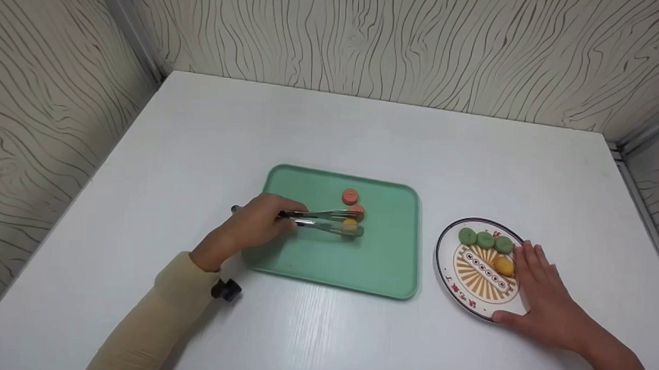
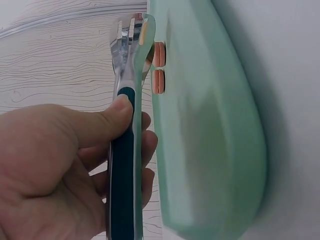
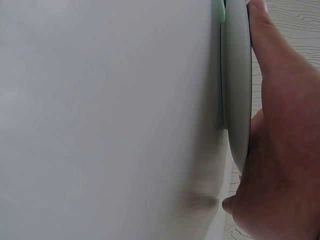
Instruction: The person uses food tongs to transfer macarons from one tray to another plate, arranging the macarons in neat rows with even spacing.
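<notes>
My left hand grips a pair of metal tongs with a dark green handle, thumb on top and fingers curled beneath. Between the tong ends, over the green tray, is a yellow macaron, partly hidden by the tongs. Two pink macarons sit on the tray just beyond the tong tips. My right hand rests at the right rim of a round patterned plate, fingers stretched along the edge and thumb on the near rim. On the plate lie three green macarons in a row and another yellow macaron.
The tray and plate stand side by side on a white table, a narrow gap between them. Wood-grain panels rise behind the table and at both sides. A small black device shows at the left sleeve cuff.
</notes>
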`<state>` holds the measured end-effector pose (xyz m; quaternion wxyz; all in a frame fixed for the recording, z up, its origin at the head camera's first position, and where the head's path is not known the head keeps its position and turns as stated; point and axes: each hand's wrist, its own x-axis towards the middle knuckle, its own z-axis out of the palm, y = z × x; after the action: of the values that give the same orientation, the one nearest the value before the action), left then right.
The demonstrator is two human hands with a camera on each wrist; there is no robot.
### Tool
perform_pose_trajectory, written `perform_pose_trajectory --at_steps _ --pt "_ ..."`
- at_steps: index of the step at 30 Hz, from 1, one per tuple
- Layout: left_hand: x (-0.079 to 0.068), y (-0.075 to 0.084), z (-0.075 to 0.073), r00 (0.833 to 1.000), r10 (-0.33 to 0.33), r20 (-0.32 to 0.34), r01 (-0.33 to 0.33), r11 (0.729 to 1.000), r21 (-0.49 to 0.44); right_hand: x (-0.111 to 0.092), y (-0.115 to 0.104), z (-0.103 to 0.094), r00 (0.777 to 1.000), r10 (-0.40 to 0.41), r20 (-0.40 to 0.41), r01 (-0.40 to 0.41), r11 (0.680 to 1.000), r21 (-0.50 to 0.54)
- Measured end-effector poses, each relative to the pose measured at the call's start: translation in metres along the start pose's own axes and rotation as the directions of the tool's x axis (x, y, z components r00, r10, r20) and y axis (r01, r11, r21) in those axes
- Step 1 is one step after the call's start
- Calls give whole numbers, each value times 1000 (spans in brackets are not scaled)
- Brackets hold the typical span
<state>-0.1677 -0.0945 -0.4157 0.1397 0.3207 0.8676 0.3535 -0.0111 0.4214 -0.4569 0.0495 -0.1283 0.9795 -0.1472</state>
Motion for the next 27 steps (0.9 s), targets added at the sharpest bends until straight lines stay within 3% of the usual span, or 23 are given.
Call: perform_pose_trajectory --at_steps 27 --pt "25 30 5 995 99 21 -100 993 70 -1 2 1 1000 -8 1 8 1000 19"
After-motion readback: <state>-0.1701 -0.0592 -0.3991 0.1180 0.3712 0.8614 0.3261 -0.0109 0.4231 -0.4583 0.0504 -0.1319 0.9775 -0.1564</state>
